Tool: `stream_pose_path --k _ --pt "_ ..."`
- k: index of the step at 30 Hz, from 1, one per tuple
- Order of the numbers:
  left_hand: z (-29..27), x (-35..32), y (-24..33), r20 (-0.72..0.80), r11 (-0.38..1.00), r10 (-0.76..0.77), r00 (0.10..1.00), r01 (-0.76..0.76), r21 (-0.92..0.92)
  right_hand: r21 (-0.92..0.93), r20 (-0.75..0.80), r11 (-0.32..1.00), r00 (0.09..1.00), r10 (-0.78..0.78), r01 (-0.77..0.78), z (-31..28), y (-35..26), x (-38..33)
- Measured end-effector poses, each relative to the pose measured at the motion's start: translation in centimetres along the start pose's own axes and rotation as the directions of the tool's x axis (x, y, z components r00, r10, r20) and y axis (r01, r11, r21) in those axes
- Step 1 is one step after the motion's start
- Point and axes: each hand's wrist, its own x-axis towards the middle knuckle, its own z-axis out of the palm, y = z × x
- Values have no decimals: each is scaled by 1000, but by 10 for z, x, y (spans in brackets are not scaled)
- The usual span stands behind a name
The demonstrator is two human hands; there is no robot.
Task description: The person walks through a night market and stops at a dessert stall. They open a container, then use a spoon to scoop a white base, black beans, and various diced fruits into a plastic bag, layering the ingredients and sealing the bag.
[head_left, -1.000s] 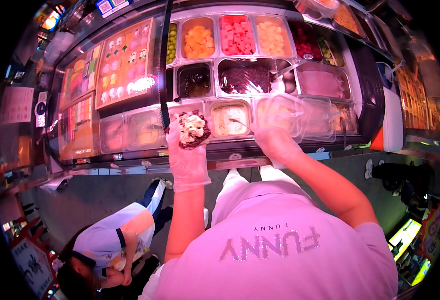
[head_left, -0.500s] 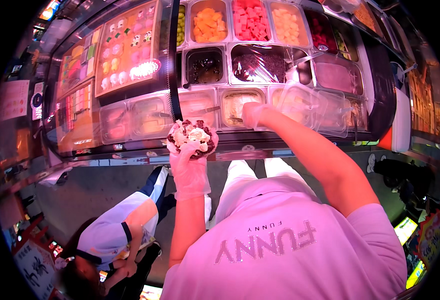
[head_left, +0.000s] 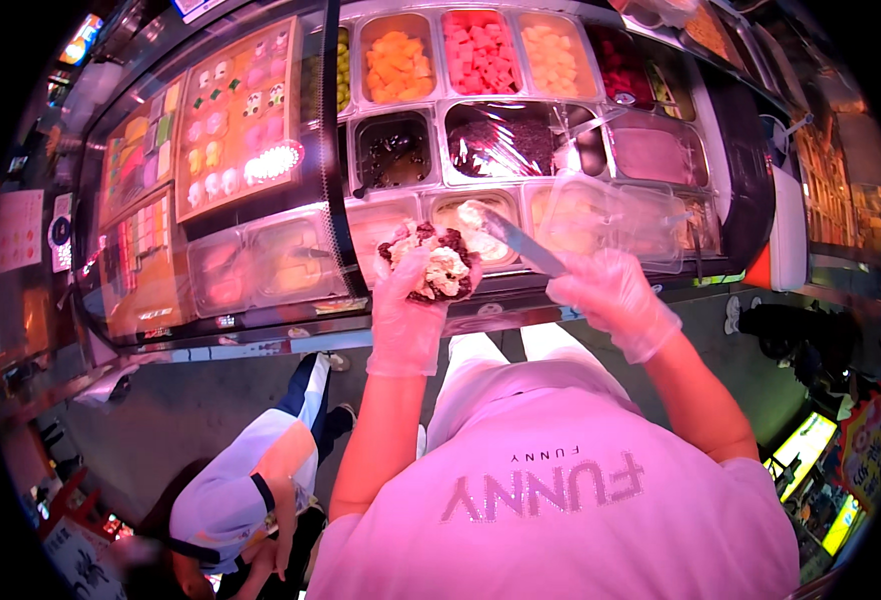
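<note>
Counter [head_left: 751, 212]: crowded with tubs [head_left: 398, 99], fruit [head_left: 481, 60] toward 12 o'clock from the ball [head_left: 427, 264], sweets [head_left: 218, 122] at 10
Floor [head_left: 211, 385]: grey, co-worker [head_left: 246, 480] at 7 o'clock
Front edge [head_left: 506, 320]: runs below the tubs, both arms crossing it
Open room: gap between the hands, spanned by the spatula [head_left: 529, 246]
Left hand [head_left: 408, 320]: cupped round the ball
Right hand [head_left: 616, 300]: fingers wrapped round the spatula, at 3 o'clock
Cream [head_left: 473, 214]: beside the spatula tip, near the ball

Your left hand [head_left: 408, 312] cups a rounded, lumpy mound of dark-red grains topped with pale cream [head_left: 431, 264]. The flat, grey spatula [head_left: 529, 246] in your right hand [head_left: 616, 300] points away and leftward, a small pale-cream dollop [head_left: 472, 215] on its tip, over a clear rectangular tub of cream [head_left: 509, 200].
</note>
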Motion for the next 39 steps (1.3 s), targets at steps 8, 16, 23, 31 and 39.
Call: stream_pose_path --k 8,16,23,31,39 --pt "26 9 -23 -42 965 -135 990 122 -231 -946 325 -232 697 -640 228 4 42 -3" --pt "16 17 -34 -3 878 -184 983 163 -450 -879 477 -375 539 -694 295 -15 34 -2" --pt "20 20 8 125 867 -1 992 63 -494 -928 255 -66 496 -830 367 -17 49 -5" --pt "3 6 37 134 905 -1 991 57 -422 -588 -14 805 996 88 -79 14 108 128" --pt "-9 -1 18 108 964 -108 988 131 -232 -987 10 -155 932 -363 -50 -35 133 186"
